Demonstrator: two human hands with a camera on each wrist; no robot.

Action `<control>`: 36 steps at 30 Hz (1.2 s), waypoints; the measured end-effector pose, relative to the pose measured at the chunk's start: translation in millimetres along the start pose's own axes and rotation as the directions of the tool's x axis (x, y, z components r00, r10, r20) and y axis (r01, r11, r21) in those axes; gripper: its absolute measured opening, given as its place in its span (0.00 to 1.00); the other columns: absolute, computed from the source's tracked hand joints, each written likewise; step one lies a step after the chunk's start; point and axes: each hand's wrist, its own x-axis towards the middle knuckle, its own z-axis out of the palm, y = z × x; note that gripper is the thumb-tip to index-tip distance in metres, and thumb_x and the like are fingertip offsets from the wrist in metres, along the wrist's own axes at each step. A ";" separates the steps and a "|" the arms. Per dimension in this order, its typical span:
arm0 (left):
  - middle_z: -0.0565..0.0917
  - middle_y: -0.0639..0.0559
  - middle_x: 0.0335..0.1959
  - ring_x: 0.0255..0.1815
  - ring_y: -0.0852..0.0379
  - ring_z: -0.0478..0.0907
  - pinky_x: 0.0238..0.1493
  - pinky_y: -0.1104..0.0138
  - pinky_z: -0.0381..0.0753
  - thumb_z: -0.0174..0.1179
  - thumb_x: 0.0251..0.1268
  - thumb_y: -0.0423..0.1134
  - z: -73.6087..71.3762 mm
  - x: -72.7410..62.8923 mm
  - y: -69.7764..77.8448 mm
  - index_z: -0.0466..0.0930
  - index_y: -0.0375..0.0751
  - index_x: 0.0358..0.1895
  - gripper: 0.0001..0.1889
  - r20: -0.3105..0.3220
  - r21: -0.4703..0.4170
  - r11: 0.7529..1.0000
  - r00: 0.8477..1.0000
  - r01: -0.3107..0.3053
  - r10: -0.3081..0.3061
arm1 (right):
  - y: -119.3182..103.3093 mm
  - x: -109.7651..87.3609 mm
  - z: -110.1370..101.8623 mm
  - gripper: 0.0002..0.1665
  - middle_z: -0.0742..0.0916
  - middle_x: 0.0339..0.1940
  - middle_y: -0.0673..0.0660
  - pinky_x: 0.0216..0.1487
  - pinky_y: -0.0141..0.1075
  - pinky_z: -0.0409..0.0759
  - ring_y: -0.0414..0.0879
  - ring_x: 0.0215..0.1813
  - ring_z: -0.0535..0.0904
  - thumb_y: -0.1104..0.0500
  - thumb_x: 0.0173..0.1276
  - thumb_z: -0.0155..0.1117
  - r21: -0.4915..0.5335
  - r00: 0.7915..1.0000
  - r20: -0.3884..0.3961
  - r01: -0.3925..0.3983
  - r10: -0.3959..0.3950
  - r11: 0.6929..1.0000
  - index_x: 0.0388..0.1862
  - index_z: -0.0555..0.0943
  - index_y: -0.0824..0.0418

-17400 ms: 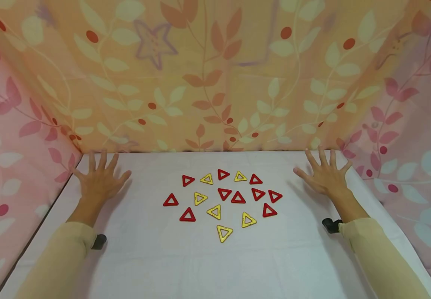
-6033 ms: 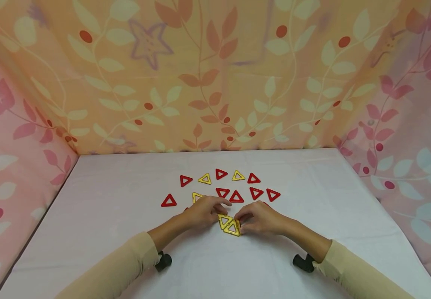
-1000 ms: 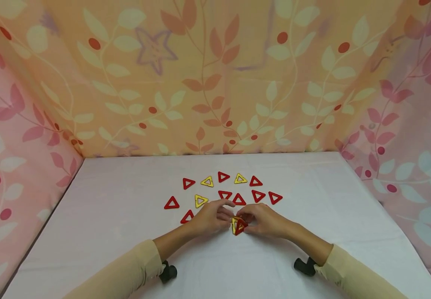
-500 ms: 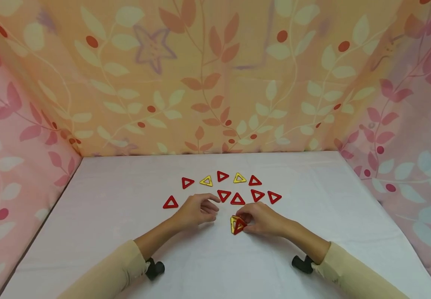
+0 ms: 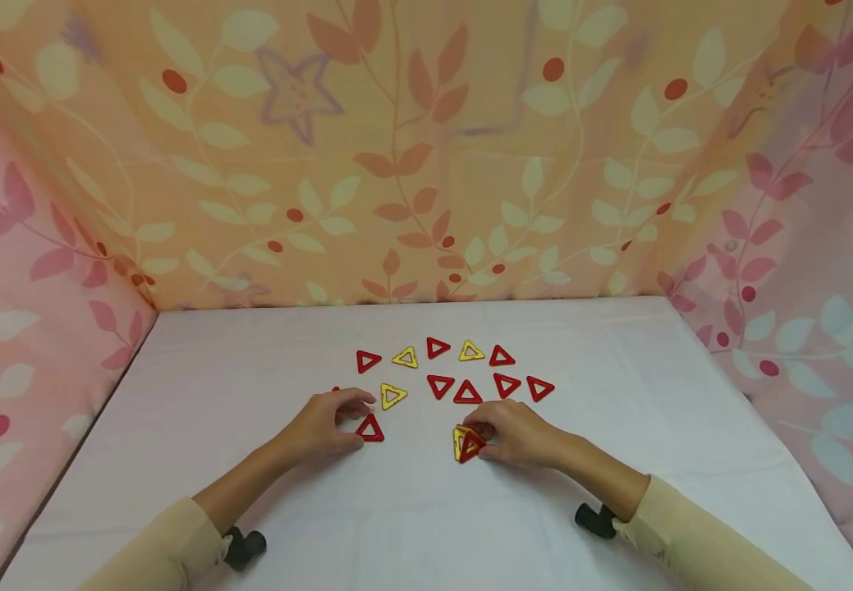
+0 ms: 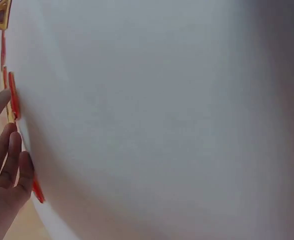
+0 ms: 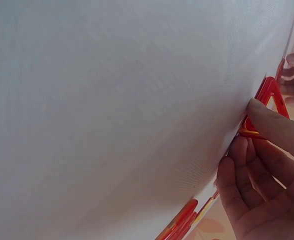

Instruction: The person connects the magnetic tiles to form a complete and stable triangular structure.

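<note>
My right hand (image 5: 518, 435) pinches a small upright piece built of yellow and red triangular magnetic tiles (image 5: 468, 444), right of the table's middle. In the right wrist view, its thumb and fingers (image 7: 267, 120) are on a red tile (image 7: 282, 102) of that piece. My left hand (image 5: 323, 428) is beside a loose red triangular tile (image 5: 370, 428), thumb and fingers spread apart around its left side. The thumb tip is at that tile's lower left corner; contact cannot be made out. The left wrist view has this hand (image 6: 7, 170) at its left edge.
A yellow tile (image 5: 392, 396) lies just behind the loose red one. Several red and yellow triangles, among them a red tile (image 5: 468, 393), lie flat farther back on the white cloth (image 5: 411, 517). Another red tile is mostly covered by my left hand. A patterned curtain (image 5: 426, 164) stands behind.
My left hand has moved left, away from the built piece, to the loose red tile, uncovering tiles behind it. My right hand keeps holding the piece in nearly the same spot.
</note>
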 end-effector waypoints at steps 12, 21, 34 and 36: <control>0.88 0.49 0.44 0.42 0.56 0.84 0.49 0.63 0.83 0.72 0.53 0.26 4.5 -2.9 -4.2 0.78 0.37 0.56 0.25 -0.003 -0.050 0.998 0.999 -0.047 0.047 | -3.5 0.7 0.9 0.25 0.86 0.51 0.50 0.49 0.38 0.81 0.43 0.50 0.80 0.60 0.59 0.77 -0.042 1.000 -0.001 -0.004 0.004 0.999 0.56 0.83 0.59; 0.88 0.48 0.45 0.43 0.56 0.84 0.50 0.63 0.83 0.70 0.55 0.25 11.4 0.2 -1.3 0.78 0.36 0.57 0.24 0.011 -0.095 0.995 0.999 -0.040 0.041 | -4.3 0.0 0.1 0.25 0.86 0.51 0.51 0.50 0.39 0.81 0.44 0.50 0.80 0.60 0.58 0.77 -0.050 1.000 -0.001 -0.011 0.011 0.999 0.56 0.83 0.59; 0.88 0.50 0.45 0.46 0.54 0.85 0.50 0.62 0.83 0.70 0.57 0.27 25.9 8.6 16.3 0.78 0.37 0.58 0.24 0.055 -0.125 0.991 0.998 -0.035 0.043 | -3.8 1.2 1.5 0.26 0.85 0.51 0.51 0.50 0.39 0.82 0.44 0.51 0.79 0.61 0.58 0.77 -0.048 1.000 0.001 -0.023 0.023 0.999 0.57 0.83 0.58; 0.88 0.51 0.45 0.47 0.55 0.84 0.51 0.62 0.83 0.70 0.57 0.28 27.9 10.5 17.4 0.78 0.37 0.58 0.24 0.064 -0.118 0.992 0.997 -0.036 0.044 | -4.3 1.3 1.4 0.26 0.85 0.52 0.51 0.50 0.39 0.82 0.44 0.51 0.79 0.61 0.58 0.77 -0.043 1.000 0.002 -0.030 0.031 0.999 0.57 0.83 0.58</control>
